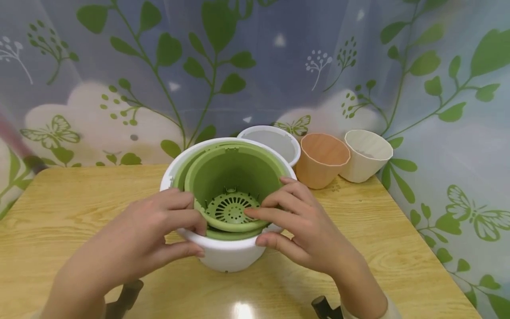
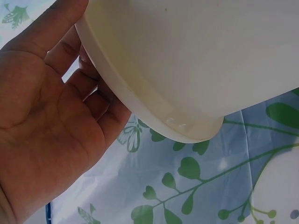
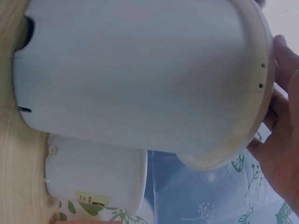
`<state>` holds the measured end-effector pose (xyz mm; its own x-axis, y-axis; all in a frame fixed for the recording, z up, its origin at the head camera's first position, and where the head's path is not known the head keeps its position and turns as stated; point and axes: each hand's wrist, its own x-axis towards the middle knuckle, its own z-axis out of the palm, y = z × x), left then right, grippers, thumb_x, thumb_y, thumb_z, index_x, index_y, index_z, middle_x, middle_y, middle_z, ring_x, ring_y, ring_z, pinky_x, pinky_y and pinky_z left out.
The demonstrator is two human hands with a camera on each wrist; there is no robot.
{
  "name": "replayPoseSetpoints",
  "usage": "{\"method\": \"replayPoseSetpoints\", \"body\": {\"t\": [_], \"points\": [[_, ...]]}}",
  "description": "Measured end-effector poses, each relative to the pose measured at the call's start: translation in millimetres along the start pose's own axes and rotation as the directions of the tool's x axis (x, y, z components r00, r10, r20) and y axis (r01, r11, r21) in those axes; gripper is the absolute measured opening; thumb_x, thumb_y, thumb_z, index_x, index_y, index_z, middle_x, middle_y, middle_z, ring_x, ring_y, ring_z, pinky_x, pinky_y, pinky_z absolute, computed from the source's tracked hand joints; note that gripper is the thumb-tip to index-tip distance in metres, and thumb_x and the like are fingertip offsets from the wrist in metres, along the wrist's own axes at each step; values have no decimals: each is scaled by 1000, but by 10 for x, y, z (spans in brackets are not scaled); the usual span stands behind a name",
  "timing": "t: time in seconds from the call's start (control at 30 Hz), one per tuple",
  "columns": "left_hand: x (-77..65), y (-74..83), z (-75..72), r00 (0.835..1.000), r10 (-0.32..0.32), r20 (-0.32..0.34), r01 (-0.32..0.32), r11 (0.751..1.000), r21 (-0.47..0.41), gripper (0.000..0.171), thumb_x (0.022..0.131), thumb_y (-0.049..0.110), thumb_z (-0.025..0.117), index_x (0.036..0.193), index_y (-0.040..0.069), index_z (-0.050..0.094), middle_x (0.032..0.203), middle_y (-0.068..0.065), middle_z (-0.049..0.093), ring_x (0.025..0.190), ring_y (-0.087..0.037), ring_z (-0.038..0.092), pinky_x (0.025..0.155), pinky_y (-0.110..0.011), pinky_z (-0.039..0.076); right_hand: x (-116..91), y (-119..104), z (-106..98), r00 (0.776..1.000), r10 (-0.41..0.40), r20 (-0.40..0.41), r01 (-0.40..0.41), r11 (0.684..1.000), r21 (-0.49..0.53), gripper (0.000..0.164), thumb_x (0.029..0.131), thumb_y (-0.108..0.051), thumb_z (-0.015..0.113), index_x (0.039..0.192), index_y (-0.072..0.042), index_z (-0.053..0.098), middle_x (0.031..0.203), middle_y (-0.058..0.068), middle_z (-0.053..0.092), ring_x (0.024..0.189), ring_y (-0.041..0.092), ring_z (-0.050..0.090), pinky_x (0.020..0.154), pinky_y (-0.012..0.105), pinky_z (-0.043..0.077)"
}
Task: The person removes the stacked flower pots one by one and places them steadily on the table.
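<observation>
A large white flower pot [image 1: 233, 257] stands on the table with green pots nested in it. The innermost green pot [image 1: 235, 170] has a slotted, perforated base. On the near left side, my left hand [image 1: 159, 228] holds the nested rims, fingers curled over the edge and thumb outside the white rim. My right hand [image 1: 299, 221] grips the near right side, its fingers reaching into the innermost pot and its thumb against the white rim. Both wrist views show the white pot's outer wall [image 2: 187, 56], with small holes near the rim [image 3: 261, 74] in the right one.
Behind to the right stand a second white pot [image 1: 292, 148], an orange faceted pot [image 1: 314, 170] and a cream faceted pot [image 1: 362, 166]. A leaf-patterned cloth [image 1: 259, 88] hangs behind the wooden table [image 1: 99, 190] and along its right side.
</observation>
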<state>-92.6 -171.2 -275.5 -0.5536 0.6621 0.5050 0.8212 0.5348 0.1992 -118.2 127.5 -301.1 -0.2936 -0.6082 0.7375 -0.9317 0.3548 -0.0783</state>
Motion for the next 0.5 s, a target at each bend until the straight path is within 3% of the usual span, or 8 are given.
{"method": "replayPoseSetpoints", "body": {"t": [0.27, 0.5], "points": [[10, 7, -2, 1000, 9, 2, -9, 1000, -18, 22, 76, 37, 85, 91, 34, 69, 89, 20, 52, 81, 4, 47, 72, -18, 46, 12, 18, 39, 998, -21, -54, 17, 997, -73, 30, 106, -31, 52, 96, -16, 76, 95, -3, 70, 101, 20, 55, 114, 43, 38], [6, 6, -4, 1000, 8, 4, -7, 1000, -22, 22, 77, 38, 84, 88, 34, 66, 88, 19, 50, 81, 4, 45, 71, -18, 44, 25, 49, 55, 995, -30, -100, 17, 992, -125, 31, 107, -28, 50, 95, -13, 74, 94, 0, 68, 101, 23, 57, 112, 45, 41]]}}
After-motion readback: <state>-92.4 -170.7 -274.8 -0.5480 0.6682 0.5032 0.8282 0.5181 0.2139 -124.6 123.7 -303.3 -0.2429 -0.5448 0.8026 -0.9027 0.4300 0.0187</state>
